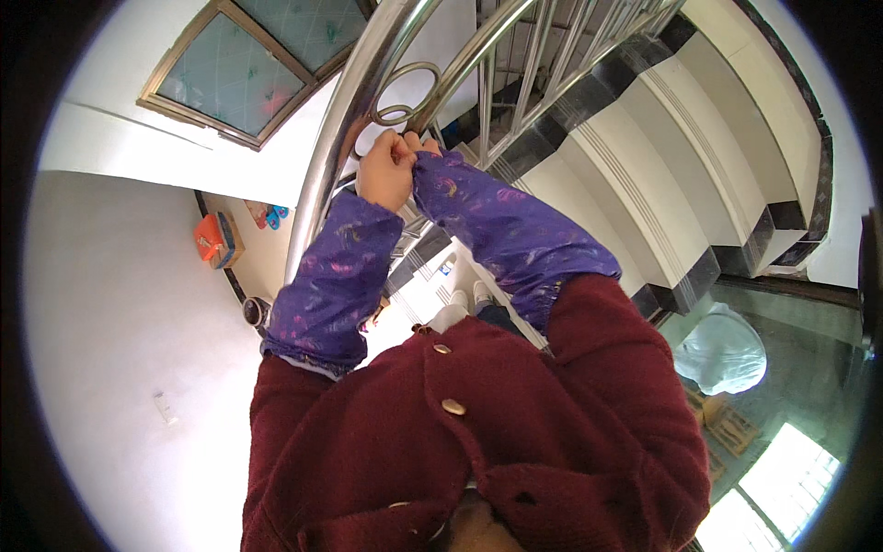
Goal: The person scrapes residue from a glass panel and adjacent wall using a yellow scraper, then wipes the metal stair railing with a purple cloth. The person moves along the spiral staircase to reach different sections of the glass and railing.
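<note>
Both my forearms wear purple patterned sleeve covers over a dark red cardigan. My left hand (383, 174) is raised beside the stainless steel handrail (324, 138), fingers curled in a pinch at the cuff of the right sleeve cover (503, 214). The left sleeve cover (328, 283) reaches to my wrist. Of my right hand (423, 143) only a few bent fingers show past its cuff, close to the lower end of a second metal rail (469, 65). The rest of that hand is hidden, so its grip cannot be told. Metal rings (407, 93) join the two rails just beyond my hands.
Pale stair treads (621, 186) with black edging rise at the right behind the balusters (524, 76). A framed window (231, 76) is at the upper left. Below lie an orange box (208, 237) and blue slippers (276, 217). A plastic-covered object (722, 350) stands at the right.
</note>
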The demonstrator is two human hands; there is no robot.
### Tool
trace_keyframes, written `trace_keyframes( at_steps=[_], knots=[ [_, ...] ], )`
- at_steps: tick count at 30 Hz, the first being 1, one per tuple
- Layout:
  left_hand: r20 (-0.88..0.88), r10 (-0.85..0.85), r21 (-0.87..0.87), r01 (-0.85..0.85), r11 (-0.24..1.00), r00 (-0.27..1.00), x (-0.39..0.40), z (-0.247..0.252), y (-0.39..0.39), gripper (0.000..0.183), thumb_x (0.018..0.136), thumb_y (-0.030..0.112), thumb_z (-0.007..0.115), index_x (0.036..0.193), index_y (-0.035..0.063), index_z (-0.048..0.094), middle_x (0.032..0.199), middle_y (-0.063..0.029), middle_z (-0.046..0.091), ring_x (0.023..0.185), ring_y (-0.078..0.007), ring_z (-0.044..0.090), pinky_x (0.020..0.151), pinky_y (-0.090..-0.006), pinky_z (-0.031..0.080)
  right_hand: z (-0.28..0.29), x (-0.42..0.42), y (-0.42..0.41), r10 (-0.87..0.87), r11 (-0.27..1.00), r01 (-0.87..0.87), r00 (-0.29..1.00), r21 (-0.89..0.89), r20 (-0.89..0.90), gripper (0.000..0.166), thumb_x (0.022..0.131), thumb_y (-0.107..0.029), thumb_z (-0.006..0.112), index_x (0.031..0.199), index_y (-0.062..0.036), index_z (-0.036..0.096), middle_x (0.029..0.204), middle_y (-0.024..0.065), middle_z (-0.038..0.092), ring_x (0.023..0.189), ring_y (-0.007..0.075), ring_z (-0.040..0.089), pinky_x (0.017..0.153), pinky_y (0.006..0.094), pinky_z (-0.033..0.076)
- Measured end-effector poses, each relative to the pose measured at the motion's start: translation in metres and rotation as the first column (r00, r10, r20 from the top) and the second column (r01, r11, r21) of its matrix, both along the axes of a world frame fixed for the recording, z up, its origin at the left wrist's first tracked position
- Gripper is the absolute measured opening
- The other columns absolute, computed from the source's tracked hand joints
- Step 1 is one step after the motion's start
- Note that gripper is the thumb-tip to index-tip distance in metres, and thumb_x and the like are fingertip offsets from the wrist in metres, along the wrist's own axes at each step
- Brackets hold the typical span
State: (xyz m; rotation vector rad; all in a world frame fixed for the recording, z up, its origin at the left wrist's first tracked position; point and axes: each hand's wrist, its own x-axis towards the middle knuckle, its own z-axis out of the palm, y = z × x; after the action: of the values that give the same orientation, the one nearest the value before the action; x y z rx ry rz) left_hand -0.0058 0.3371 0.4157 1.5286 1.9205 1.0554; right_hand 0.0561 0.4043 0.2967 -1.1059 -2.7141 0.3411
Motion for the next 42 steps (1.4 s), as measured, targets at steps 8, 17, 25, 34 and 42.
trace_keyframes(
  at_steps=[8, 17, 25, 34, 42],
  knots=[
    [-0.230, 0.002, 0.548, 0.128, 0.827, 0.973, -0.039, 0.064, -0.057, 0.018, 0.072, -0.004, 0.061, 0.087, 0.0031, 0.054, 0.085, -0.0083, 0.055, 0.075, -0.0176, 0.053, 0.064, -0.0265, 0.042, 0.083, 0.039, -0.029, -0.037, 0.984, 0.053, 0.995, 0.170, -0.097, 0.054, 0.079, -0.016, 0.049, 0.129, -0.0107, 0.031, 0.130, 0.0098, 0.038, 0.093, 0.0290, 0.052, 0.069, 0.0400, 0.045],
    [-0.113, 0.227, 0.412, -0.162, 0.896, 0.967, -0.084, 0.041, -0.010, 0.035, 0.088, 0.032, 0.047, 0.104, 0.0016, 0.054, 0.096, -0.0143, 0.055, 0.089, -0.0268, 0.051, 0.080, -0.0359, 0.038, 0.098, 0.025, -0.082, -0.348, 0.812, -0.319, 0.408, -0.488, -0.844, 0.071, 0.059, -0.003, 0.067, 0.124, -0.0060, 0.040, 0.114, 0.0121, 0.052, 0.104, 0.0242, 0.053, 0.092, 0.0330, 0.039],
    [-0.119, 0.159, 0.383, -0.103, 0.918, 0.980, -0.075, 0.045, -0.004, 0.033, 0.090, 0.031, 0.045, 0.097, -0.0001, 0.055, 0.086, -0.0148, 0.059, 0.079, -0.0250, 0.057, 0.072, -0.0347, 0.043, 0.144, 0.010, -0.023, -0.620, 0.643, -0.523, 0.073, -0.559, -0.781, 0.051, 0.063, 0.006, 0.062, 0.111, 0.0006, 0.046, 0.097, 0.0064, 0.058, 0.091, 0.0152, 0.057, 0.080, 0.0285, 0.046],
    [-0.041, 0.167, 0.306, -0.147, 0.941, 0.985, -0.074, 0.047, -0.010, 0.031, 0.090, 0.029, 0.047, 0.096, -0.0003, 0.055, 0.084, -0.0132, 0.060, 0.077, -0.0241, 0.058, 0.069, -0.0338, 0.044, 0.153, 0.045, -0.003, 0.076, 0.992, -0.022, 0.892, 0.125, -0.446, 0.050, 0.063, -0.014, 0.066, 0.111, -0.0107, 0.052, 0.099, 0.0044, 0.060, 0.085, 0.0288, 0.056, 0.074, 0.0359, 0.048],
    [-0.140, 0.200, 0.297, -0.151, 0.943, 0.970, -0.070, 0.051, -0.010, 0.028, 0.089, 0.030, 0.047, 0.091, 0.0042, 0.058, 0.078, -0.0122, 0.060, 0.073, -0.0262, 0.056, 0.066, -0.0363, 0.042, 0.128, 0.071, 0.008, -0.002, 0.991, 0.042, 0.955, 0.129, -0.296, 0.052, 0.067, -0.010, 0.061, 0.118, -0.0152, 0.048, 0.115, 0.0066, 0.052, 0.091, 0.0280, 0.053, 0.076, 0.0380, 0.047]
  ],
)
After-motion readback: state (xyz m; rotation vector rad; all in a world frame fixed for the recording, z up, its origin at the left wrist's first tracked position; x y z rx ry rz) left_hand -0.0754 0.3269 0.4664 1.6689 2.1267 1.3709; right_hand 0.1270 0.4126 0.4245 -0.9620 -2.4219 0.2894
